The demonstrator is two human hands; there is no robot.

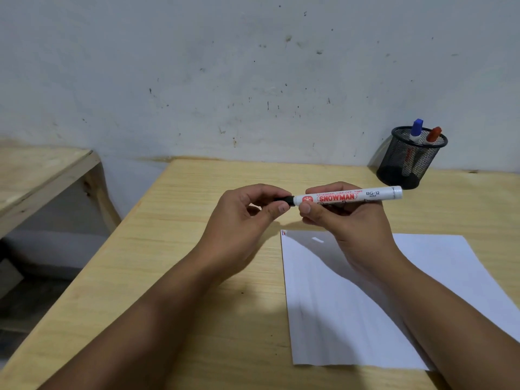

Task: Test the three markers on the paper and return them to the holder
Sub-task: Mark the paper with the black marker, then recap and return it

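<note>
I hold a white marker (349,196) level above the desk, its printed barrel in my right hand (346,218). My left hand (247,212) pinches the marker's black cap (284,199) at the left end; the cap sits against the barrel. Below my hands lies a white sheet of paper (351,299) with a tiny red mark at its top left corner. At the back right stands a black mesh holder (409,159) with a blue-capped marker (416,129) and a red-capped marker (433,135) upright in it.
The wooden desk (183,263) runs up to a stained white wall (253,80). A second wooden surface (36,175) stands lower left, with a gap to the floor between it and the desk.
</note>
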